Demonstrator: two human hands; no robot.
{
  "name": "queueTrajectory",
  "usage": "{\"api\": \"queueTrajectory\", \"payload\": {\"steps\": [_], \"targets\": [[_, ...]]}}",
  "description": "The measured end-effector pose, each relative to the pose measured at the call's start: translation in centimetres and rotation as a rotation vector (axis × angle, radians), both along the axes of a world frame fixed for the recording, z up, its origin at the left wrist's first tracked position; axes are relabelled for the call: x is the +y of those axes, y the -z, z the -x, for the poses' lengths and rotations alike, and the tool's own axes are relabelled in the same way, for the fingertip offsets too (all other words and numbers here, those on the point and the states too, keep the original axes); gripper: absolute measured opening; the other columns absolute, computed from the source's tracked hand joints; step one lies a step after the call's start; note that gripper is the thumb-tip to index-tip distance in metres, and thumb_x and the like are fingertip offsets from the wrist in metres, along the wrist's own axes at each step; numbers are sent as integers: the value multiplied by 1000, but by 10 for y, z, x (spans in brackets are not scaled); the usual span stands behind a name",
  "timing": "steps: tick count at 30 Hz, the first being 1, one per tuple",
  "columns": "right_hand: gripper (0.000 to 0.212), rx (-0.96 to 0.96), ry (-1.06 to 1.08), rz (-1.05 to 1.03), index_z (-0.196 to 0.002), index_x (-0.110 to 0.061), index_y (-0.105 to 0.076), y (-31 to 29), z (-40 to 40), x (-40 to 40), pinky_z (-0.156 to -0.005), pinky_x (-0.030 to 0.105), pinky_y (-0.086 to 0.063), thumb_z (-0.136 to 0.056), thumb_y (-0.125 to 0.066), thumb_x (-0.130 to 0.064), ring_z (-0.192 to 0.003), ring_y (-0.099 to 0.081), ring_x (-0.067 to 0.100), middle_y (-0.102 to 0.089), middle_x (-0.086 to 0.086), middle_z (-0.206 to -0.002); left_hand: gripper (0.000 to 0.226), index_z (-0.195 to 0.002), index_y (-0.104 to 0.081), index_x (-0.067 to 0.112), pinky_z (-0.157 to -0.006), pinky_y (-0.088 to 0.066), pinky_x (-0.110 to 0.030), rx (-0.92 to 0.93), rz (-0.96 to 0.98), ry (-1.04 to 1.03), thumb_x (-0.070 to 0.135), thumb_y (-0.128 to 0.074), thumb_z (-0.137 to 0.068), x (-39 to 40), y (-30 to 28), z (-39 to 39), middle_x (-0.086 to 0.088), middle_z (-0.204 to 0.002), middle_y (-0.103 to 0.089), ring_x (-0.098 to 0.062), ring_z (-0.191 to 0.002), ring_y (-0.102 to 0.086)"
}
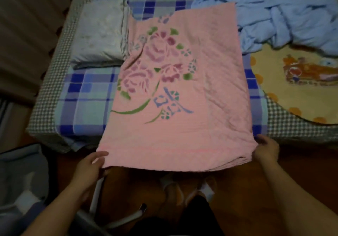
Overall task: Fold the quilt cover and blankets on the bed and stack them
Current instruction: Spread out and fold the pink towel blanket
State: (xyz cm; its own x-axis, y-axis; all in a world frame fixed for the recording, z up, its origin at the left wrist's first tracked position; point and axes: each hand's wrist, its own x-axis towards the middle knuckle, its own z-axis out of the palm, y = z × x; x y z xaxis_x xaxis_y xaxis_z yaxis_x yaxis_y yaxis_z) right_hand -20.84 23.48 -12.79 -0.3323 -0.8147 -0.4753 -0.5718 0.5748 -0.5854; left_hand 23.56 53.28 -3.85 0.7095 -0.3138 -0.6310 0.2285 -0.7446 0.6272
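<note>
A pink blanket (210, 82) with a printed flower pattern lies folded in several layers across the bed, its near edge hanging over the bed's front. My left hand (91, 164) pinches the near left corner, thumb on top. My right hand (266, 149) grips the near right corner, where the stacked layers show. A folded pale blue-grey cover (102, 38) sits on the bed at the back left, touching the pink blanket's left edge. A crumpled light blue quilt cover (285, 16) is heaped at the back right.
The bed (84, 96) wears a blue plaid sheet over a checked mattress edge. A yellow cartoon-print blanket (292, 82) lies at the right. A wooden floor, my feet and white metal legs (97, 193) are below. A wall runs along the left.
</note>
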Motion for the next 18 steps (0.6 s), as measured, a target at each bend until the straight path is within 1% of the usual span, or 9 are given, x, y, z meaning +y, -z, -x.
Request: {"api": "queueTrajectory", "payload": {"steps": [3, 5, 7, 9, 11, 13, 15, 17, 18], "targets": [[59, -252, 347, -268, -145, -13, -43, -15, -5, 12, -80, 39, -54, -92, -60, 4, -119, -56, 34, -50, 17, -142, 30, -124, -62, 12, -67, -56, -32, 36, 18, 9, 0, -46, -102, 10, 3, -1, -6, -128, -54, -23, -101, -61], [48, -338, 398, -550, -134, -8, -51, -27, 1, 22, -59, 45, -58, -88, -64, 0, -101, -64, 35, -60, 16, -126, 45, -141, -50, 17, -69, -58, -36, 51, 50, -11, -3, -46, -101, 12, 6, 1, -5, -135, -51, -28, -111, -59], [54, -384, 440, -710, -125, -8, -59, -28, 16, 35, -64, 51, -58, -73, -74, -3, -92, -69, 39, -68, 21, -111, 54, -149, -38, 17, -71, -57, -39, 80, 42, -60, -3, -49, -100, 13, 11, 5, -8, -137, -52, -29, -110, -58], [61, -414, 465, -714, -129, -10, -57, -31, 27, 43, -67, 54, -58, -71, -73, -1, -93, -68, 41, -66, 24, -107, 46, -145, -41, 4, -66, -52, -33, 118, -48, -178, 1, -50, -100, 15, 16, 4, -16, -132, -55, -28, -97, -59], [56, -507, 587, -603, -139, -9, -48, -58, 28, 50, -60, 50, -59, -86, -65, -3, -101, -64, 39, -62, 22, -113, 36, -136, -49, -4, -63, -48, -32, 184, -98, -307, 3, -50, -101, 20, 24, -2, -24, -131, -56, -29, -85, -60], [47, -649, 710, -453, -142, -9, -44, -83, 29, 66, -79, 43, -58, -97, -56, -9, -110, -60, 36, -61, 14, -119, 34, -135, -51, -1, -74, -51, -40, 296, -64, -395, 5, -50, -101, 24, 27, -10, -25, -135, -56, -35, -97, -62], [43, -964, 692, -367, -140, -12, -47, -94, 24, 83, -95, 33, -54, -99, -57, -17, -121, -58, 31, -62, 4, -127, 30, -131, -54, 5, -94, -47, -44, 419, 39, -536, 8, -46, -102, 24, 23, -10, -18, -131, -58, -35, -118, -57], [58, -1159, 867, -374, -136, -15, -51, -79, 24, 96, -94, 37, -54, -84, -76, -16, -123, -58, 30, -60, 8, -134, 23, -120, -58, 9, -105, -43, -45, 463, 126, -633, 10, -42, -104, 20, 15, -2, -14, -123, -60, -33, -122, -54], [68, -1110, 899, -327, -137, -14, -50, -75, 20, 101, -96, 44, -51, -76, -81, -13, -126, -55, 32, -56, 13, -139, 23, -120, -57, 11, -107, -41, -47, 467, 155, -620, 10, -41, -104, 19, 12, 5, -14, -125, -59, -33, -123, -53]]}}
